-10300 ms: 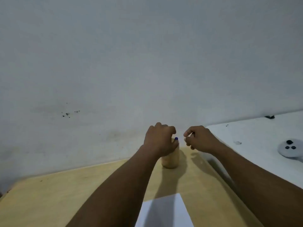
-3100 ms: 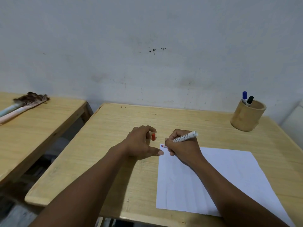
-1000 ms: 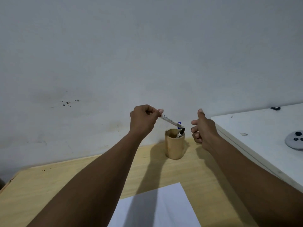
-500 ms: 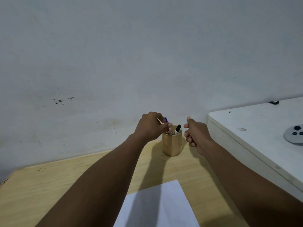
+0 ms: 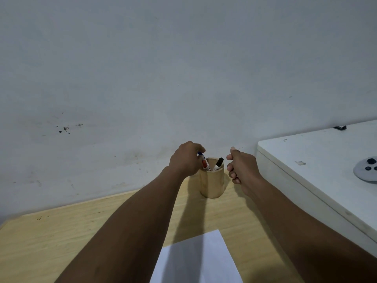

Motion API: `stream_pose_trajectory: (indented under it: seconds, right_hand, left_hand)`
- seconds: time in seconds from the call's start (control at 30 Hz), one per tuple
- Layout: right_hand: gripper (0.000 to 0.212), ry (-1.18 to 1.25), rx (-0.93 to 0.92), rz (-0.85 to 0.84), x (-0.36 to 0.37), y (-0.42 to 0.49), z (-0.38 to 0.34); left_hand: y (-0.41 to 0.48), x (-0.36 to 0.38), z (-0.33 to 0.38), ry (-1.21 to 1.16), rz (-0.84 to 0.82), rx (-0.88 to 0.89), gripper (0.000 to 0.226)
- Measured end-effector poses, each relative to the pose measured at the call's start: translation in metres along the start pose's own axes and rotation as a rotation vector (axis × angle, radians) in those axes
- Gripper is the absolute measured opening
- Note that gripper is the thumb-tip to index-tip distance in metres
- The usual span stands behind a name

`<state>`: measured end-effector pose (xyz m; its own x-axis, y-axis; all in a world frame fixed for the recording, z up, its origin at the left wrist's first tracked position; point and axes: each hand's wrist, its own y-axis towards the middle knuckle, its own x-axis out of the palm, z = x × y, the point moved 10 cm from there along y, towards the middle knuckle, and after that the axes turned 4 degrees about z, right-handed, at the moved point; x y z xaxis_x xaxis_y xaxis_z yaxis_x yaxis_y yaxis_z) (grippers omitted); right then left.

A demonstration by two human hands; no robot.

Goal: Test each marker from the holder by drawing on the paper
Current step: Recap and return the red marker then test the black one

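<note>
A round wooden holder stands at the back of the wooden table. A red-capped marker, a blue-capped marker and a black-capped marker stick out of it. My left hand hovers at the holder's left rim, fingers curled over the blue and red caps; whether it grips one is hidden. My right hand is a loose fist with the thumb up, just right of the holder, with nothing seen in it. The white paper lies near me, partly in my arm's shadow.
A white cabinet top stands higher than the table on the right, with a round grey object on it. The grey wall rises directly behind the holder.
A second ago my left hand held the red-capped marker above the holder; it has come down and that marker now stands in the holder. My right hand dropped slightly and stayed closed.
</note>
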<state>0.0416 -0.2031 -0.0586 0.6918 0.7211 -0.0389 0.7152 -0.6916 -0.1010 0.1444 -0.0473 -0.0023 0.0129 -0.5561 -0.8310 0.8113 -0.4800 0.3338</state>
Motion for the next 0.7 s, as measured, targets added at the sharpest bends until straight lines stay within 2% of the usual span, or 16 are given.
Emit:
stream_pose_trajectory:
  seconds: [0.13,0.3,0.37,0.53,0.7]
  right_hand:
    - [0.031,-0.018,-0.017,0.002,0.002,-0.004,0.000]
    - [0.033,-0.014,-0.170,0.102,0.006,-0.020,-0.021]
    - [0.034,-0.013,-0.190,0.081,0.018,-0.033,-0.031]
    - [0.036,-0.011,-0.059,-0.143,0.076,-0.075,-0.038]
    - [0.055,-0.022,0.091,-0.373,0.135,-0.120,-0.026]
  left_hand:
    - [0.001,-0.013,-0.002,-0.062,0.073,-0.006,0.018]
    - [-0.013,-0.061,-0.001,-0.107,0.203,0.009,0.013]
    - [-0.023,-0.083,-0.005,-0.144,0.242,0.000,0.011]
    - [-0.056,-0.133,-0.025,-0.222,0.337,-0.046,0.011]
    - [-0.088,-0.173,-0.059,-0.355,0.382,-0.133,0.009]
